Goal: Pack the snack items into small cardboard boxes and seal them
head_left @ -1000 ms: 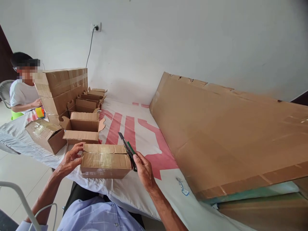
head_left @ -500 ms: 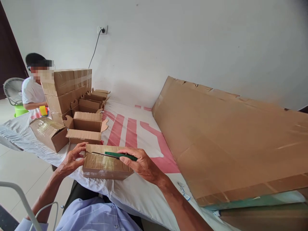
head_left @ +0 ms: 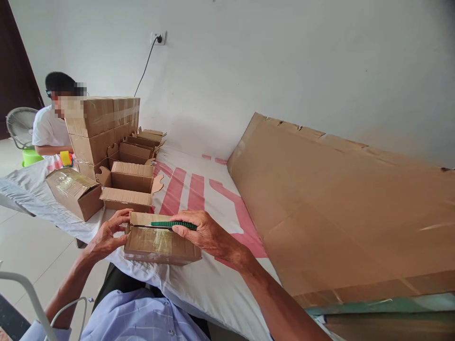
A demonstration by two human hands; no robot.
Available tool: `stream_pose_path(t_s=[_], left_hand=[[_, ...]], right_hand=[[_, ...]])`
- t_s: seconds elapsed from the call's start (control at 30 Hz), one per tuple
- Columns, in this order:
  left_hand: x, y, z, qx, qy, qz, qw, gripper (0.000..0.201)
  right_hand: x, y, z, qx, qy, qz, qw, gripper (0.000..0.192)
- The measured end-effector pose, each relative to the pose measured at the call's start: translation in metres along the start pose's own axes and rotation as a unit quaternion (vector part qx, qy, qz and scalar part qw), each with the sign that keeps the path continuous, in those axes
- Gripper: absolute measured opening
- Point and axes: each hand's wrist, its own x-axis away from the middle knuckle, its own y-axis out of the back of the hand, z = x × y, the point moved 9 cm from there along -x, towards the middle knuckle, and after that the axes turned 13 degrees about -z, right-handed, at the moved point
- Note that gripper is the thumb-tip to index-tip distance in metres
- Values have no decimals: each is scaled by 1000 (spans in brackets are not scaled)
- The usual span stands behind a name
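Box (head_left: 159, 241) brown cardboard, clear-taped top; green knife (head_left: 173, 224) laid across.

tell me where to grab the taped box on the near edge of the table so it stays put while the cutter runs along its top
Grip the taped box at its left end wall, coming in from the left, as the left hand does now. The box is long and low, and the green cutter in the right hand lies lengthwise along its top seam, so the short end probably stays clear of the blade.

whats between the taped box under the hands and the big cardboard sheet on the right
Head view: only bare white-and-red table cover separates the taped brown cardboard box from the large flat cardboard sheet.
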Motion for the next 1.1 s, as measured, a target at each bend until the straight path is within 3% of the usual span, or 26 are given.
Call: stream_pose_path(t_s=[0.6, 0.9, 1.1], left_hand=[[0, 0, -5, -18, 1, -4, 1000, 45], [-4, -2, -4, -29, 1, -2, 1000, 47], [-10, 0, -4, -60, 0, -12, 998, 49]], right_hand=[[-16, -8, 44, 210, 39, 46, 976, 23], [-25, -5, 42, 280, 48, 65, 957, 27], [-29, -23, 36, 307, 55, 87, 946, 24]])
